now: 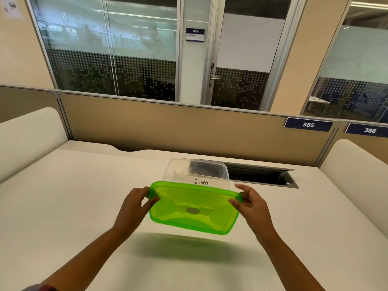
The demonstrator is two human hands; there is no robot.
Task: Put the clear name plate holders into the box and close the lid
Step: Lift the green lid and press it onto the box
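Observation:
A translucent green lid hangs above the white desk, tilted, and casts a shadow below. My left hand pinches its left edge and my right hand pinches its right edge. Just behind the lid stands the clear plastic box. Inside the box a clear name plate holder shows a card with "GIRAFEE" written on it. The lid hides the box's front part.
The white desk runs wide on both sides. An open cable slot lies in the desk right behind the box. A beige partition with number plates 385 and 386 closes the far side. White rounded dividers stand at left and right.

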